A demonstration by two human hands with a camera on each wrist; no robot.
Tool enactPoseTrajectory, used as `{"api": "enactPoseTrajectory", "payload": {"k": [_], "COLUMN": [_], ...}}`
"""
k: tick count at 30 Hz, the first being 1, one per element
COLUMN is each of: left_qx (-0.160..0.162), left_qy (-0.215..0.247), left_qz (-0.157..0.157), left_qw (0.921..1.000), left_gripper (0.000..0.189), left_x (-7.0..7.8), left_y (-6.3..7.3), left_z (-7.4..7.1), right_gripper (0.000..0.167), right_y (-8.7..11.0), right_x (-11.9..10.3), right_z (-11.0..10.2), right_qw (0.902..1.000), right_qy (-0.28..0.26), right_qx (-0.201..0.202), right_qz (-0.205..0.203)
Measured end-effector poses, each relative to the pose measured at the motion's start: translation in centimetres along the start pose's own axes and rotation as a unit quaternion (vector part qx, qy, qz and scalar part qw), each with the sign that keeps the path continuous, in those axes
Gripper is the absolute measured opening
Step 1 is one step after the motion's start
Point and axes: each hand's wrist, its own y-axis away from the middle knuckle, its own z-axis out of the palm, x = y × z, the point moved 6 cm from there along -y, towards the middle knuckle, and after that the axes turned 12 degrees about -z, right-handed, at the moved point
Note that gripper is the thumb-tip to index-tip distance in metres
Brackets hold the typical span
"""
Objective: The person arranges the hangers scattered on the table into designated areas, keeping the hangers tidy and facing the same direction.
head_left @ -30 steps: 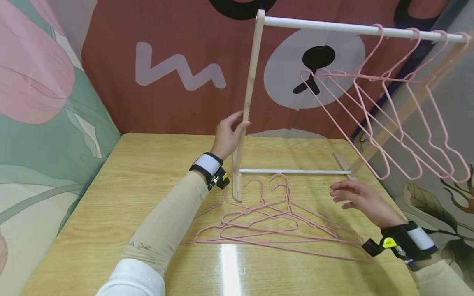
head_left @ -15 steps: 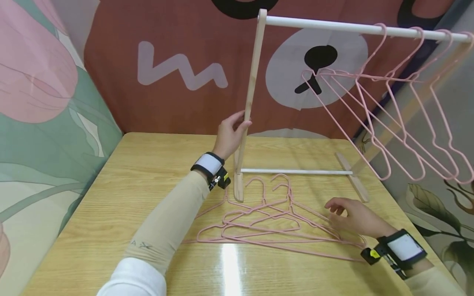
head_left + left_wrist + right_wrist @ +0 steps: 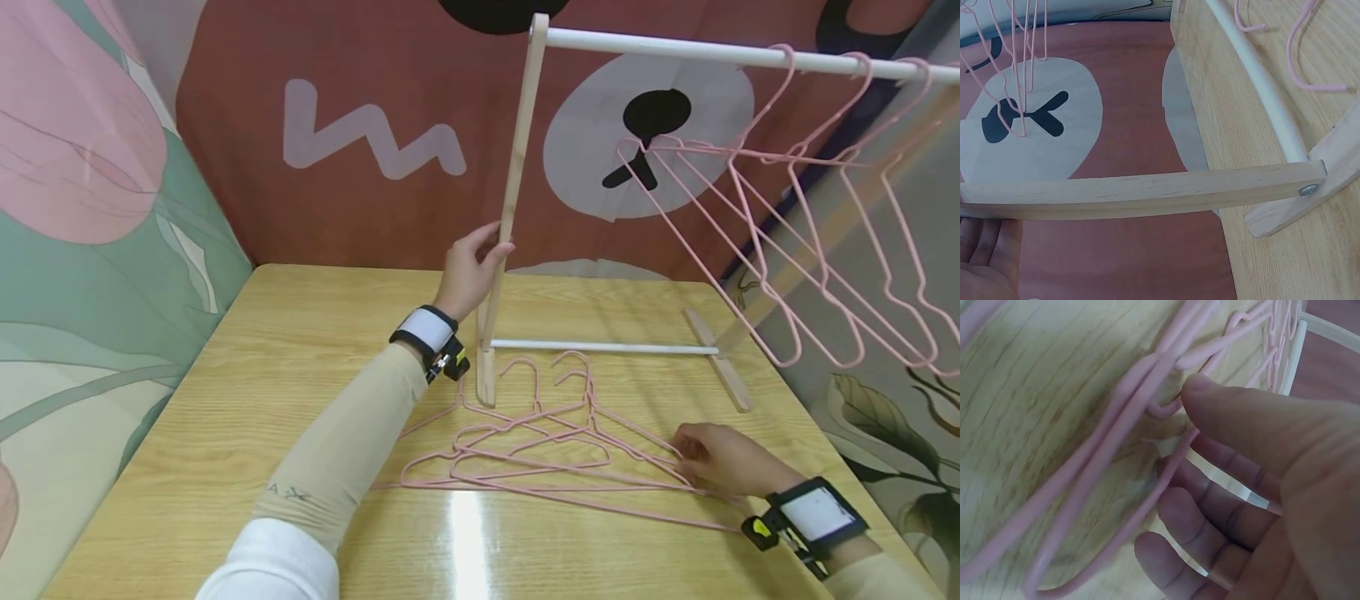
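My left hand [image 3: 468, 267] holds the left wooden post [image 3: 522, 125] of a clothes rack, thumb in front and fingers behind. In the left wrist view that post [image 3: 1147, 190] crosses above the finger pads. Several thin pink clothes hangers [image 3: 600, 503] lie overlapped on the table, hooks toward the rack. At their right end is my right hand [image 3: 731, 458], lowered onto one hanger's corner. Seen from the right wrist, this hanger's wire [image 3: 1175, 459] runs between the thumb [image 3: 1229, 412] and the curled fingers. The hand hides part of the hanger.
Several more pink hangers [image 3: 797, 187] hang at the right of the white top rail [image 3: 660, 43]. A white lower rail [image 3: 600, 346] joins the rack's wooden feet [image 3: 486, 379]. Printed cloth [image 3: 337, 217] backs the wooden table [image 3: 247, 400].
My right hand has come down and slightly inward from above the table to the hangers' right end, its fingers curling in. The left hand stays on the post. The head view shifts slightly.
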Motion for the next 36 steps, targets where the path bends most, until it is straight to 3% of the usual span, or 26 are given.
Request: {"api": "enactPoseTrajectory", "payload": {"k": [12, 17, 22, 28, 32, 36], "left_qx": [-0.004, -0.002, -0.001, -0.002, 0.001, 0.003], "left_qy": [0.000, 0.008, 0.006, 0.004, 0.001, -0.001], "left_qz": [0.001, 0.001, -0.003, -0.003, 0.000, 0.002], "left_qw": [1.0000, 1.0000, 1.0000, 1.0000, 1.0000, 1.0000], "left_gripper": [0.038, 0.037, 0.037, 0.038, 0.038, 0.038], "left_x": [0.2, 0.2, 0.2, 0.2, 0.1, 0.1], "left_y": [0.0, 0.1, 0.1, 0.2, 0.1, 0.1], "left_z": [0.2, 0.1, 0.0, 0.0, 0.1, 0.1], "right_gripper": [0.013, 0.005, 0.015, 0.020, 0.025, 0.029], "right_y": [0.6, 0.8, 1.1, 1.4, 1.9, 2.4], "right_x": [0.1, 0.4, 0.6, 0.8, 1.1, 1.3], "right_z": [-0.2, -0.7, -1.0, -1.2, -1.5, -1.8], "right_qw": [0.9990, 0.9957, 0.9837, 0.9714, 0.9573, 0.9346], "right_qy": [-0.020, -0.081, -0.162, -0.208, -0.271, -0.344], "right_qx": [0.014, 0.003, -0.013, -0.029, -0.049, -0.060], "right_qz": [-0.039, -0.044, -0.076, -0.111, -0.088, -0.067]}}
